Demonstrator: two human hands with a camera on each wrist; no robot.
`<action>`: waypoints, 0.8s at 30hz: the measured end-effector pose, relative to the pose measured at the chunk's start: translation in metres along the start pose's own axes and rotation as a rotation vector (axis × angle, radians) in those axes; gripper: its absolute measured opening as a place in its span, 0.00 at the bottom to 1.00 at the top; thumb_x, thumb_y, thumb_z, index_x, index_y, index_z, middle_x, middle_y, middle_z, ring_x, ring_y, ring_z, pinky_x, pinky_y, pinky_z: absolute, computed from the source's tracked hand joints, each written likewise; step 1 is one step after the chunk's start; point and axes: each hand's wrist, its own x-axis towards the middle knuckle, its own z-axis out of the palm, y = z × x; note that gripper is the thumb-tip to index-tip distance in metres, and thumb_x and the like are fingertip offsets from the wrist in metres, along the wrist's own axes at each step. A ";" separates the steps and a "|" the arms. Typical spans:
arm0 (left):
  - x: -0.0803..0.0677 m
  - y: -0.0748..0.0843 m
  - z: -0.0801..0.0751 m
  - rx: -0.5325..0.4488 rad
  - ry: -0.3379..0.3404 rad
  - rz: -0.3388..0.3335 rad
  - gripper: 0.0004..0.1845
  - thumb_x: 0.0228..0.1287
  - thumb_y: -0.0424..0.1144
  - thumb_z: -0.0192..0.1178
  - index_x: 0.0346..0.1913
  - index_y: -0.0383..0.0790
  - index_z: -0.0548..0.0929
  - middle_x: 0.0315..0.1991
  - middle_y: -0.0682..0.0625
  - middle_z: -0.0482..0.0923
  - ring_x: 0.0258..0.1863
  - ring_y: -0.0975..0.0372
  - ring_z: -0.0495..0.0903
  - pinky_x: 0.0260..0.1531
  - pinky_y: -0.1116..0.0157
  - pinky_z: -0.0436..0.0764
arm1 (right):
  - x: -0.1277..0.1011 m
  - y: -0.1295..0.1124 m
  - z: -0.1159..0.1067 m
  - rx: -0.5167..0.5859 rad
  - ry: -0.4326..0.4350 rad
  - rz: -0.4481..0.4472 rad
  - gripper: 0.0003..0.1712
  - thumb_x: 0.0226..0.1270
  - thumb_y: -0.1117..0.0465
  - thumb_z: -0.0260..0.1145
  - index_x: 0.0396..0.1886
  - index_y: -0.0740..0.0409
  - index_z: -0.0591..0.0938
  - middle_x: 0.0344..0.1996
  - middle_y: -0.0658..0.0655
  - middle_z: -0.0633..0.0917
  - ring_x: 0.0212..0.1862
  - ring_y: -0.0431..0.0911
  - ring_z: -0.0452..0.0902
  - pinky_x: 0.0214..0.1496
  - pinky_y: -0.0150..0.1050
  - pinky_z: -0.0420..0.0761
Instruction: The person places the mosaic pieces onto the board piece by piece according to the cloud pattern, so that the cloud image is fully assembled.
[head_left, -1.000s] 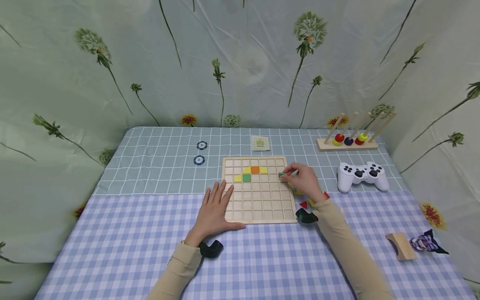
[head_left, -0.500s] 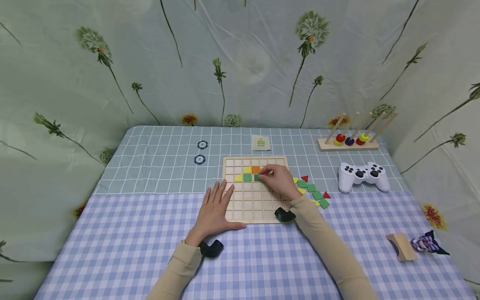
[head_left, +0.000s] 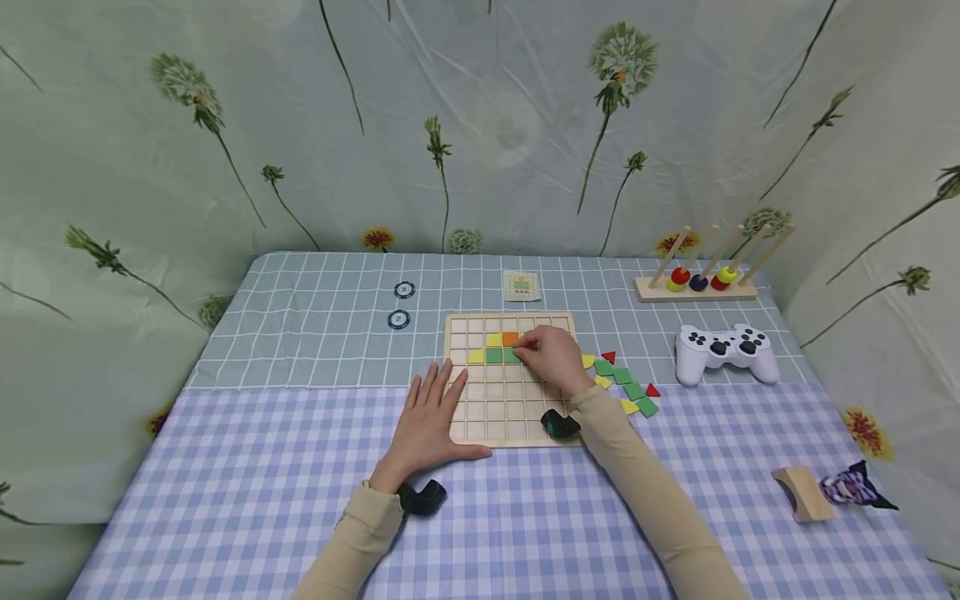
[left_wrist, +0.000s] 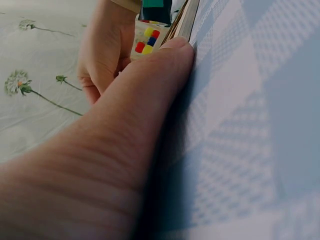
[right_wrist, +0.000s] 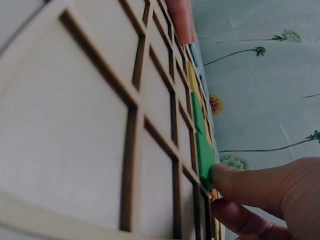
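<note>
Toward the far edge of the worktop (head_left: 262, 467), the right hand (head_left: 553, 357), the nearer one, pinches a green tile (right_wrist: 204, 155) on the grid board (head_left: 495, 409), just right of a matching green square (head_left: 493, 356); the left hand (head_left: 427, 429) lies spread around the board's near left corner.

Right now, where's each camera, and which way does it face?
Head: on the head, facing forward and down at the square wooden grid board; left hand, right hand and tan sleeves show.
Left wrist: on that wrist, looking past the left thumb toward the right hand; both hands partly show.
Right wrist: on that wrist, looking across the board at a green square tile; both hands partly show.
Head and right wrist share the tile.
</note>
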 end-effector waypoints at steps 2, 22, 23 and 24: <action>0.000 0.000 0.000 -0.002 -0.002 0.002 0.64 0.39 0.77 0.59 0.75 0.42 0.52 0.75 0.41 0.42 0.73 0.48 0.38 0.69 0.50 0.37 | 0.000 0.001 0.001 -0.020 -0.005 0.004 0.06 0.59 0.58 0.71 0.32 0.56 0.89 0.30 0.51 0.84 0.35 0.46 0.78 0.36 0.42 0.76; -0.001 0.000 0.002 -0.009 0.010 0.007 0.64 0.39 0.77 0.60 0.75 0.42 0.52 0.75 0.41 0.42 0.73 0.48 0.38 0.69 0.50 0.37 | -0.036 0.063 -0.072 -0.059 -0.055 0.033 0.08 0.62 0.63 0.67 0.39 0.61 0.86 0.26 0.53 0.79 0.26 0.46 0.71 0.24 0.38 0.68; -0.001 -0.001 0.002 -0.009 0.012 0.006 0.64 0.39 0.77 0.60 0.75 0.42 0.52 0.75 0.41 0.42 0.73 0.48 0.38 0.69 0.50 0.37 | -0.038 0.067 -0.075 -0.072 -0.070 0.045 0.08 0.62 0.64 0.67 0.39 0.61 0.86 0.26 0.53 0.79 0.27 0.46 0.71 0.25 0.38 0.69; -0.001 -0.001 0.002 -0.009 0.013 0.006 0.64 0.39 0.77 0.60 0.75 0.42 0.52 0.75 0.41 0.42 0.73 0.48 0.38 0.69 0.50 0.37 | -0.040 0.070 -0.078 -0.087 -0.084 0.054 0.08 0.62 0.64 0.67 0.39 0.61 0.86 0.27 0.53 0.78 0.29 0.47 0.71 0.27 0.39 0.69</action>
